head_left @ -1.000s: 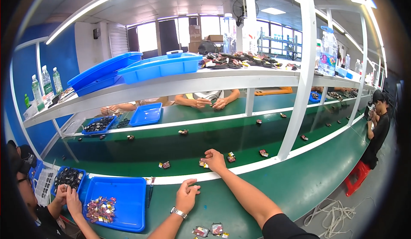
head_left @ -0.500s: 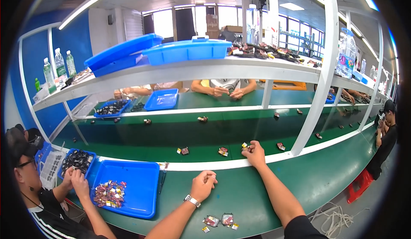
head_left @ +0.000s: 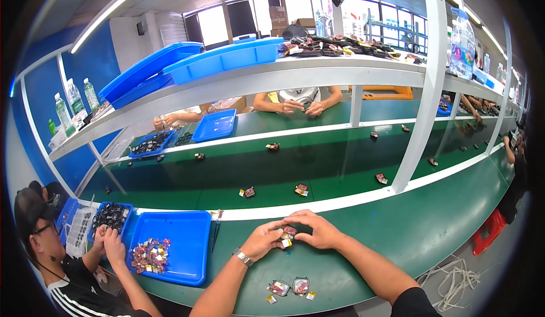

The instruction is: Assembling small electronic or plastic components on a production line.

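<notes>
Where the green bench (head_left: 443, 232) meets its white inner edge strip, both hands close together on one small part (head_left: 288, 236): dark, blocky, with red and yellow bits. Left hand (head_left: 262, 240), metal watch on the wrist, fingers curled, pinches it from the left; right hand (head_left: 318, 232) arches over and grips from the right. Toward the near edge lie two small clear packets (head_left: 289, 287) with reddish contents and yellow scraps. At the left end sits a smooth blue plastic tray (head_left: 190, 249) of mixed small pieces. Beyond the strip, similar parts (head_left: 301, 190) dot the matte green conveyor belt (head_left: 340, 163).
</notes>
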Action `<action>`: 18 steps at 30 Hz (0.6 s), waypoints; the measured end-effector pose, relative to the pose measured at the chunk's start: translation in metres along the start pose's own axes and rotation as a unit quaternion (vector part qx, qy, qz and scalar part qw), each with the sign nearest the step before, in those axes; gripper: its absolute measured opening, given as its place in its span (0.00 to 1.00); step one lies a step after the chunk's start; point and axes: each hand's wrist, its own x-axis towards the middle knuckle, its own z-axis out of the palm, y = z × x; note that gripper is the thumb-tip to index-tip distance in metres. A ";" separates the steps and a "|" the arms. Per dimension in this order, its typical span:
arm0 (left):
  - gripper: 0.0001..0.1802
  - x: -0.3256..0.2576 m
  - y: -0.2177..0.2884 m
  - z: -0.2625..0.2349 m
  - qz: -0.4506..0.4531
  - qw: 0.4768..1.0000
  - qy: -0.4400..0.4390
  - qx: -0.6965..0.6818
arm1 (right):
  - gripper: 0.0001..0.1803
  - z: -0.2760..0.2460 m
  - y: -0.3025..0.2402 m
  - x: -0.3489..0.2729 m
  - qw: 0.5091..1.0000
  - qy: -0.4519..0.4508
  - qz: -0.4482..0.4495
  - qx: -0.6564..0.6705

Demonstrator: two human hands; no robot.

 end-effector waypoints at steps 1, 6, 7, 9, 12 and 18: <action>0.22 0.000 0.000 0.002 0.018 1.000 0.018 -0.004 | 0.27 0.003 0.000 0.000 1.000 0.004 0.000 0.003; 0.23 -0.003 0.003 0.014 0.036 0.998 0.060 -0.010 | 0.12 0.023 -0.009 -0.003 0.978 0.162 0.005 -0.128; 0.22 -0.003 0.002 0.013 0.033 0.998 0.059 -0.006 | 0.11 0.025 -0.010 -0.003 0.975 0.167 0.008 -0.148; 0.21 -0.003 0.002 0.014 0.037 0.997 0.065 -0.008 | 0.11 0.025 -0.008 -0.002 0.971 0.171 -0.018 -0.165; 0.19 -0.002 0.000 0.016 0.047 0.996 0.078 -0.003 | 0.13 0.024 -0.006 -0.003 0.959 0.148 -0.069 -0.231; 0.17 0.000 -0.005 0.015 0.055 0.993 0.097 0.026 | 0.13 0.023 -0.007 0.000 0.954 0.114 -0.102 -0.258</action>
